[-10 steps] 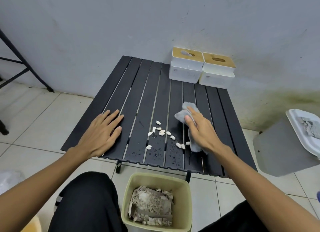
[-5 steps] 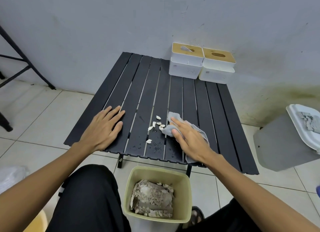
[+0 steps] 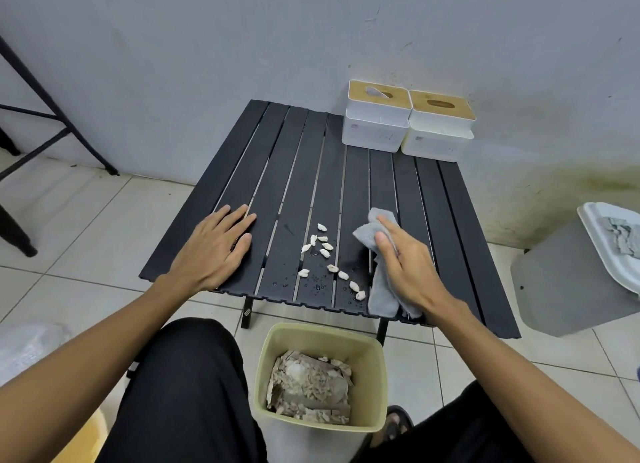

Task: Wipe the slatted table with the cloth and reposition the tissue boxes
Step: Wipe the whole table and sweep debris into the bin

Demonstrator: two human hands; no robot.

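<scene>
A black slatted table (image 3: 298, 171) stands against the wall. Two white tissue boxes with wooden lids, one on the left (image 3: 377, 119) and one on the right (image 3: 438, 130), sit side by side at its far right corner. My right hand (image 3: 408, 268) presses a grey cloth (image 3: 379, 289) flat on the table near the front edge. Several pale crumbs (image 3: 323, 246) and water drops lie just left of the cloth. My left hand (image 3: 214, 248) rests flat on the table's left front part, fingers apart.
A yellowish bin (image 3: 320, 376) holding scraps stands on the tiled floor under the table's front edge, between my knees. A grey bin with a white lid (image 3: 575, 272) is at the right. Black metal legs (image 3: 41, 116) stand at the far left.
My right hand with the cloth swept left toward the crumbs, then back to the right. The crumbs lie more strung out toward the front edge. My left hand stayed put.
</scene>
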